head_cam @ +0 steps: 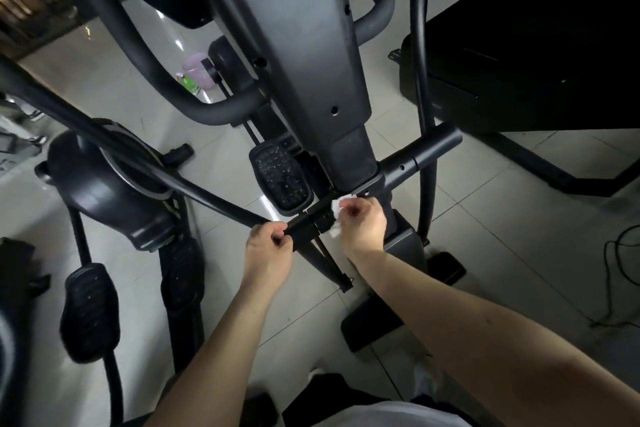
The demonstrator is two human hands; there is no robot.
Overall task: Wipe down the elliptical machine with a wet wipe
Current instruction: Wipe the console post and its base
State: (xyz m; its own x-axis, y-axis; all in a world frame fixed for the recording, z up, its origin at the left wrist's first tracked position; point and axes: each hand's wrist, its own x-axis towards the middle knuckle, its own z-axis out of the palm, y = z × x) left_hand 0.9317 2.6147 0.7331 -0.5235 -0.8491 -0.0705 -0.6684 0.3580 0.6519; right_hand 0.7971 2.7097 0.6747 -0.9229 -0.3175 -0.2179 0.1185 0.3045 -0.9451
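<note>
The right grip [362, 225] is curling its fingers around a small white wet wipe [336, 208]. It is pressing the wipe on the black cross bar [408, 163] of the elliptical machine [311, 62], close to where the bar is meeting the big grey post. Bits of the wipe are poking out above and below the fingers.

The left grip [268, 246] is sitting just to the left of the right grip. Its fingers and thumb are closing around the joint where the long arm bar [156, 170] is coming in, and it seems to be holding that part steady. A foot pedal [282, 177] is sitting just past both grips.

Some things could be going wrong from here. The wipe is small and scrunched up, so it could be slipping out of the right grip and falling to the floor [485, 236], where it would be getting dirty. The joint has edges and little holes, so the wipe could be catching and tearing there. If the left grip is letting go, the arm bar might be swinging, and fingers near the joint could be getting pinched. A bunched wipe may also be missing spots on the bar.
</note>
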